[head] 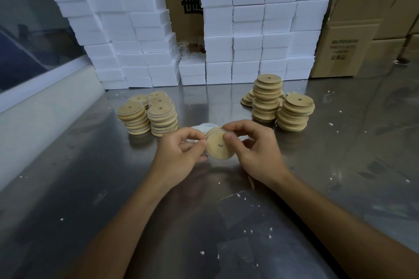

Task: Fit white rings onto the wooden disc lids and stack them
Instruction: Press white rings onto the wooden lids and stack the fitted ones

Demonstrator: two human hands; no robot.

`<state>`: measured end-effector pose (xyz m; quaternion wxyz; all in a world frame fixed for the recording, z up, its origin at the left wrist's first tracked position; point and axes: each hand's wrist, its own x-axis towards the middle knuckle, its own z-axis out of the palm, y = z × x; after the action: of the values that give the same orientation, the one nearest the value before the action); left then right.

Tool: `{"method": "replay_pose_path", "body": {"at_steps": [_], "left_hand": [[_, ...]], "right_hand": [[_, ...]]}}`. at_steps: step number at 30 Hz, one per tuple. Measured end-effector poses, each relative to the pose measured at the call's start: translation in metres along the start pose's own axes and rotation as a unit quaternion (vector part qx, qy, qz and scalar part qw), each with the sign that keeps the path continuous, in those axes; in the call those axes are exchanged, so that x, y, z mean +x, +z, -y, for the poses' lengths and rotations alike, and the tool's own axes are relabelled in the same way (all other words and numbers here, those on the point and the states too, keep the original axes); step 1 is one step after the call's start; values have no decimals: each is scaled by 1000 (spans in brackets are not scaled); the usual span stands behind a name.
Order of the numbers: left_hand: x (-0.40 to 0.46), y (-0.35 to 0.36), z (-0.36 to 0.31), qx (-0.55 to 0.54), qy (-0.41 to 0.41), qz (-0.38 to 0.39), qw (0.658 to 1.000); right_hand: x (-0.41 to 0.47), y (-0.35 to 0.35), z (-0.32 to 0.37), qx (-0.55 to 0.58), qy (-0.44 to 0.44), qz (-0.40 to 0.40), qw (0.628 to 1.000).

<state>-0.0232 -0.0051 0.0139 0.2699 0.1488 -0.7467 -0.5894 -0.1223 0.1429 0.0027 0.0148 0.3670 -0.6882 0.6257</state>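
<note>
A wooden disc lid (pixel 218 146) with a small centre hole is held tilted above the steel table, between both hands. My left hand (pixel 179 154) pinches its left edge, where a thin white ring shows along the rim. My right hand (pixel 256 152) grips the right side, thumb on the face. White rings (pixel 205 126) lie on the table just behind the hands, partly hidden. Stacks of lids with white rings (pixel 150 113) stand at the left. Taller stacks of plain lids (pixel 278 103) stand at the right.
A wall of white foam boxes (pixel 226 29) lines the back of the steel table (pixel 226 222), with cardboard cartons (pixel 362 29) behind and at the right. White foam crumbs dot the table. A white ledge (pixel 34 106) borders the left side.
</note>
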Motion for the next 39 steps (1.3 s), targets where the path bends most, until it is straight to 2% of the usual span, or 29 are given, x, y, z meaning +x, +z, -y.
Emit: {"method": "replay_pose_path", "body": {"at_steps": [5, 11, 17, 22, 26, 31, 35, 39], "left_hand": [[-1, 1, 0, -53, -77, 3, 996], [-2, 3, 1, -51, -61, -8, 997], [1, 2, 0, -136, -101, -55, 984], [0, -1, -3, -116, -115, -14, 986], [-1, -1, -4, -140, -135, 13, 981], [4, -11, -10, -182, -90, -52, 978], [18, -30, -21, -244, -74, -141, 957], [43, -45, -31, -266, -83, -199, 940]], "right_hand": [[0, 2, 2, 19, -4, -19, 1000], [1, 0, 0, 46, 23, -18, 999], [-1, 3, 2, 148, 87, 45, 984], [2, -1, 1, 169, 91, 6, 981], [2, -1, 1, 166, 92, 5, 982], [3, 1, 0, 140, 112, -6, 984], [4, -3, -2, 131, 125, -17, 983], [6, -2, -5, 115, 134, -23, 984]]}}
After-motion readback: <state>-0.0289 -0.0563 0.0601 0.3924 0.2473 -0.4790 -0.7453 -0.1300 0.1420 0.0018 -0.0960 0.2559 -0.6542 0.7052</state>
